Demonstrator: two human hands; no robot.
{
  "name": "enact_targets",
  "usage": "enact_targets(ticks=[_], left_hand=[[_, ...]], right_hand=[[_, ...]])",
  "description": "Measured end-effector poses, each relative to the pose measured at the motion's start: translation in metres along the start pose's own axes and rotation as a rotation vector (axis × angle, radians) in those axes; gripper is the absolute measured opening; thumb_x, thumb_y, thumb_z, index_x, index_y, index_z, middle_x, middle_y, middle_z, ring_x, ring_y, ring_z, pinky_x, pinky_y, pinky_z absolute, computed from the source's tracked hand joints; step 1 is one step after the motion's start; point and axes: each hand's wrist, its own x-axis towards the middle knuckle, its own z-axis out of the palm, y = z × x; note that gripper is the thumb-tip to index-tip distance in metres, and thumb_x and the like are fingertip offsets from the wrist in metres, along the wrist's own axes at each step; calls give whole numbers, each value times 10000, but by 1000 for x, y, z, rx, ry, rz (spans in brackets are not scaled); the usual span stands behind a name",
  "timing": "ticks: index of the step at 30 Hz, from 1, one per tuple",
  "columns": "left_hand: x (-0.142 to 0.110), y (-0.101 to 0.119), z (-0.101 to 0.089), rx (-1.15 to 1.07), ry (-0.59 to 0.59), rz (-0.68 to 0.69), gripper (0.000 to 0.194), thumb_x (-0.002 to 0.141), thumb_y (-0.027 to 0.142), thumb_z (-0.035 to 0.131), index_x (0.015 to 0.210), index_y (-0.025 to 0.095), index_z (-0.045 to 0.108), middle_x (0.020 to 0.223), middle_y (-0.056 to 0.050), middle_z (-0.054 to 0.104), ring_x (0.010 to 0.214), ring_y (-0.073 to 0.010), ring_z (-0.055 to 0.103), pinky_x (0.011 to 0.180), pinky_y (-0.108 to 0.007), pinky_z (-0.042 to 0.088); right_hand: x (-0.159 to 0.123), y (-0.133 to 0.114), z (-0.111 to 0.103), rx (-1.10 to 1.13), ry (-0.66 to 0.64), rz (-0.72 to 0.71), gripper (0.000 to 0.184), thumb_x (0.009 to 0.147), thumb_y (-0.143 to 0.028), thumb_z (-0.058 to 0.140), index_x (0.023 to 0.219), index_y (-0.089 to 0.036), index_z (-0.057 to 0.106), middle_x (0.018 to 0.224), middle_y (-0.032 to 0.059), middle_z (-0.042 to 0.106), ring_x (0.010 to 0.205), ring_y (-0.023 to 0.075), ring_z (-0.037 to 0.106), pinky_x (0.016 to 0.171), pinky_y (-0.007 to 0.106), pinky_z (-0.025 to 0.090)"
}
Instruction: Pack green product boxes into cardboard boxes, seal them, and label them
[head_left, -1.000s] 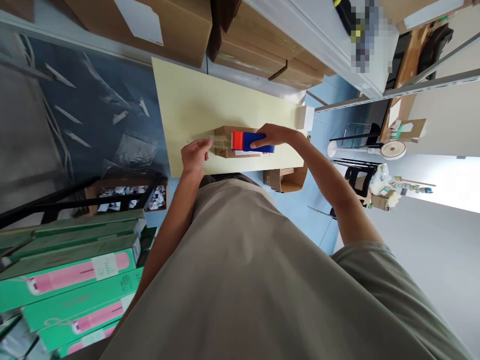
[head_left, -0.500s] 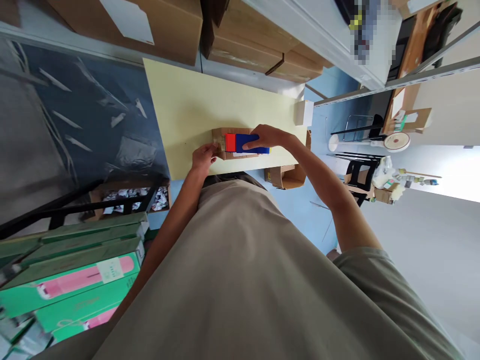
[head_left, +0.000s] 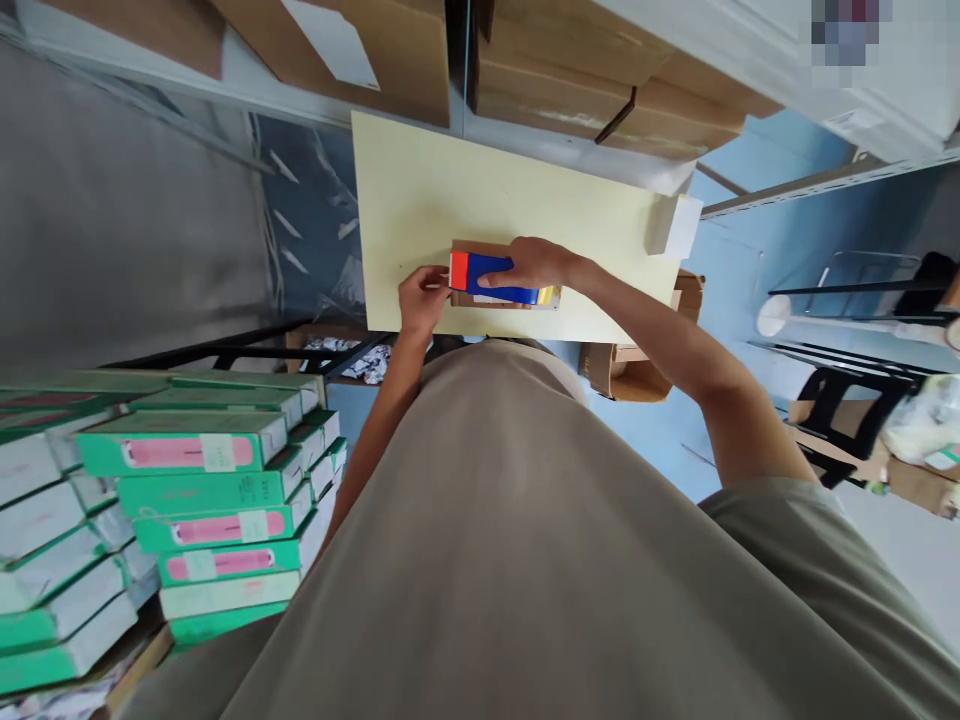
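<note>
A small brown cardboard box [head_left: 487,247] lies on the pale yellow tabletop [head_left: 420,180] in front of my body. Over it my right hand [head_left: 536,263] grips a blue tape dispenser [head_left: 484,270] with a red end and some yellow at the far end. The red end sits by the box's left edge. My left hand [head_left: 421,298] is at that edge, fingertips pinched together next to the red end. What those fingers hold, if anything, is too small to make out. My right palm and the dispenser cover much of the box.
A white box [head_left: 675,228] stands at the table's right end. Large cartons [head_left: 555,80] line the shelf behind. Green boxes [head_left: 210,495] are stacked at lower left, near a carton of crumpled paper [head_left: 349,358]. An open carton [head_left: 637,375] sits below the table's front right.
The head view has shifted, so the table appears farther right. The tape dispenser has come to the box's left edge, and my left fingers now sit beside its red end, off the box.
</note>
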Motion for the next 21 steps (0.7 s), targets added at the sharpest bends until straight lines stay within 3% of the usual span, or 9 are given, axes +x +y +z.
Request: enact_targets(ticks=[3, 5, 10, 13, 15, 18, 21], left_hand=[[-7, 6, 4, 43, 94, -37, 192, 775, 265, 837, 948, 184, 812, 974, -43, 826, 955, -203, 775, 874, -295, 617], [-10, 9, 6, 35, 155, -64, 205, 791, 302, 873, 946, 178, 823, 998, -56, 834, 976, -204, 779, 892, -291, 617], [-16, 15, 15, 26, 291, -116, 265, 788, 346, 954, 951, 179, 828, 1050, -65, 843, 1012, -210, 779, 862, -278, 617], [-18, 20, 18, 84, 341, -149, 289, 823, 336, 961, 1021, 169, 833, 1074, -63, 846, 1021, -205, 763, 822, -271, 607], [-19, 25, 21, 115, 359, -180, 274, 877, 305, 944, 1071, 148, 831, 1057, -51, 841, 982, -184, 738, 798, -266, 586], [-21, 33, 25, 127, 382, -211, 179, 962, 172, 873, 1121, 113, 813, 1030, -17, 826, 914, -129, 679, 811, -254, 546], [-22, 37, 28, 143, 409, -222, 124, 995, 95, 827, 1111, 108, 786, 991, 17, 799, 886, -103, 641, 831, -249, 520]], right_hand=[[4, 8, 1, 19, 16, -86, 637, 1001, -741, 797, 1120, -117, 768, 989, 151, 797, 994, 313, 755, 851, 366, 548], [-3, 27, -3, 81, -15, -118, 636, 987, -731, 829, 1097, -108, 768, 915, 133, 775, 988, 315, 756, 835, 358, 546], [-61, 122, -26, 240, -173, -67, 658, 977, -782, 814, 1029, -126, 799, 775, 94, 753, 851, 271, 743, 756, 354, 533], [-107, 179, -41, 214, -187, 7, 691, 945, -833, 810, 956, -142, 815, 775, 105, 768, 806, 257, 725, 719, 366, 514], [-129, 204, -48, 206, -183, 47, 692, 940, -845, 803, 928, -154, 822, 774, 105, 770, 784, 248, 716, 704, 373, 507], [-141, 223, -49, 217, -170, 77, 674, 939, -839, 802, 910, -166, 824, 733, 95, 752, 760, 250, 716, 693, 379, 505], [-128, 227, -37, 212, -165, 62, 656, 956, -813, 798, 925, -158, 819, 715, 97, 743, 775, 264, 728, 708, 382, 511]])
